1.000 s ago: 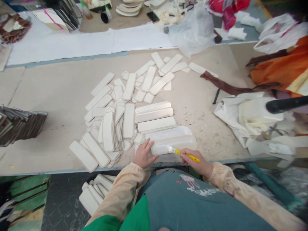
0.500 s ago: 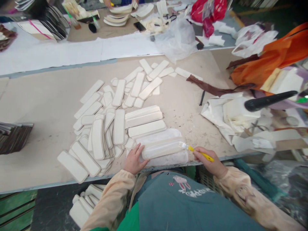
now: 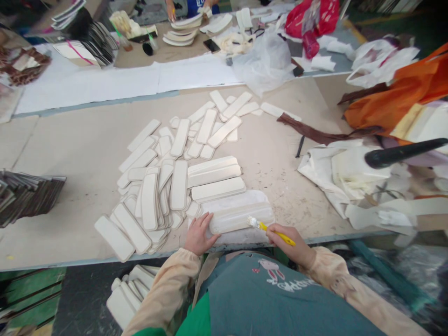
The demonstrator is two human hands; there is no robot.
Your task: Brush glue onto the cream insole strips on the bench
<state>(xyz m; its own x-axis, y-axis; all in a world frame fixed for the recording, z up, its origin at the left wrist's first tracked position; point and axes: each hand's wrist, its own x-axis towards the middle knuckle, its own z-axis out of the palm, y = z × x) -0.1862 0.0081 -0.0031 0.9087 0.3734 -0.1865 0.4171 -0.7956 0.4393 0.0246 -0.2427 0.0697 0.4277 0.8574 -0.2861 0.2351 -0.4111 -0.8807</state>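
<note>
My right hand (image 3: 290, 242) is closed round the yellow handle of a brush (image 3: 269, 230). White paste coats its bristles, which touch a row of overlapping pale strips (image 3: 238, 218) with rounded ends. The strips lie on a whitish sheet (image 3: 257, 198) near the table's front edge. At the strips' left end rests my left hand (image 3: 200, 234), fingers spread and thumb apart, gripping nothing. Just beyond the sheet lie more pale strips (image 3: 219, 188) stacked in line. A loose heap of similar pieces (image 3: 150, 200) spreads to the left.
On the right stands a white container (image 3: 353, 163) with a black handle across it, beside an orange cloth (image 3: 413, 102). A brown strip (image 3: 311, 130) lies nearby. Dark stacked pieces (image 3: 31, 196) sit at the left edge. Across the table, a co-worker's hand (image 3: 171, 10) shows.
My right hand has drawn the brush leftward along the strips, from near their right end to about the middle. My left hand stays at their left end. The whole view has shifted slightly.
</note>
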